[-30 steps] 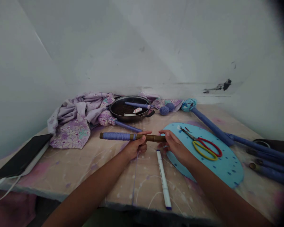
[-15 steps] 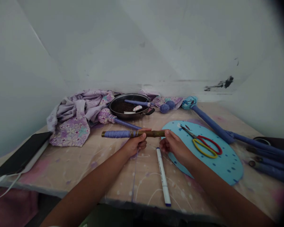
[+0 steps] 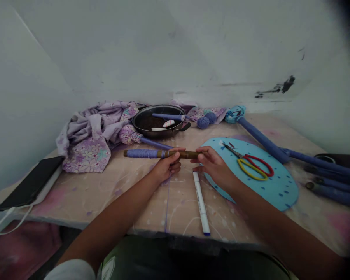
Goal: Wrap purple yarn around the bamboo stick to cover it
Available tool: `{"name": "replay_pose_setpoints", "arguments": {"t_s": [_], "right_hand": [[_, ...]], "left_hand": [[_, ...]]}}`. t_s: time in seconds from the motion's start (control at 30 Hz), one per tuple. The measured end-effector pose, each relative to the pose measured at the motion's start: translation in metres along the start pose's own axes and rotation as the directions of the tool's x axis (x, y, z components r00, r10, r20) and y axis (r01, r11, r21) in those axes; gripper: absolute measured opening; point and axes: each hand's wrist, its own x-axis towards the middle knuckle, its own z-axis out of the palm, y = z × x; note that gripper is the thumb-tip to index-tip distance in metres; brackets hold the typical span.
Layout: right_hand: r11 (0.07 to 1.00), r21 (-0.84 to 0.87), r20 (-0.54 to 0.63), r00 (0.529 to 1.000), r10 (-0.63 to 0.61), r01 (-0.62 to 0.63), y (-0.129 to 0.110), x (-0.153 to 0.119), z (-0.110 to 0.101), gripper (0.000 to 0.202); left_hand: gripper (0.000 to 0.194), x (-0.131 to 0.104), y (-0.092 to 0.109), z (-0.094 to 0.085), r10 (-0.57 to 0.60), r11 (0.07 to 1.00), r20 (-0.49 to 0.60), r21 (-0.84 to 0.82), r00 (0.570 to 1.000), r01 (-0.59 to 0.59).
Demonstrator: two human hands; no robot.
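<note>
A brown wooden stick [image 3: 189, 154], its left part wound with purple yarn [image 3: 144, 154], lies level across both hands above the table. My left hand [image 3: 167, 166] is closed round its middle, just right of the wound part. From that hand a strand of purple yarn [image 3: 167, 206] runs down over the table's near edge. My right hand [image 3: 211, 163] is at the stick's right end, fingers bent and touching it, the thumb side partly hidden. Below the right hand lies a white marker [image 3: 200, 202] with a blue end.
Scissors [image 3: 252, 167] with red and yellow handles rest on a blue spotted mat [image 3: 268, 190]. Behind are a black pan [image 3: 160, 134], flowered cloth [image 3: 87, 155] and purple yarn balls [image 3: 203, 123]. Yarn-covered sticks [image 3: 262, 140] lie right; a black device [image 3: 29, 182] with white cable sits left.
The view has tilted so the table sits higher. My right hand's fingers have loosened and spread along the stick's right end; my left hand keeps its hold.
</note>
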Motion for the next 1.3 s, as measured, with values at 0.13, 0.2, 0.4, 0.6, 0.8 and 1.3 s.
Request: {"name": "replay_pose_setpoints", "arguments": {"t_s": [0.13, 0.2, 0.4, 0.6, 0.8, 1.3], "right_hand": [[0.969, 0.123, -0.006, 0.976, 0.216, -0.213, -0.006, -0.002, 0.002, 0.037], [0.994, 0.012, -0.022, 0.994, 0.105, -0.105, -0.005, -0.001, 0.001, 0.033], [0.956, -0.265, 0.016, 0.992, -0.124, 0.124, -0.004, -0.002, -0.004, 0.043], [0.926, 0.148, 0.098, 0.937, 0.335, -0.347, -0.01, -0.001, -0.005, 0.033], [0.944, -0.224, 0.011, 0.969, -0.248, 0.244, 0.008, 0.0, 0.001, 0.02], [0.981, -0.142, 0.044, 0.989, 0.142, -0.135, 0.002, -0.002, 0.001, 0.02]], "left_hand": [[0.041, 0.0, -0.002, 0.0, 0.002, 0.999, 0.005, 0.049, 1.0, -0.002], [0.042, 0.0, -0.002, -0.001, -0.012, 0.999, 0.02, 0.032, 1.0, 0.011], [0.038, 0.001, 0.0, -0.003, -0.018, 1.0, 0.016, 0.013, 1.0, 0.018], [0.037, 0.0, -0.001, 0.0, -0.03, 0.998, 0.045, 0.063, 0.999, 0.027], [0.042, 0.0, 0.003, -0.002, -0.044, 0.999, 0.021, -0.019, 0.999, 0.044], [0.035, 0.003, 0.0, -0.006, -0.08, 0.997, 0.016, -0.004, 0.997, 0.08]]}}
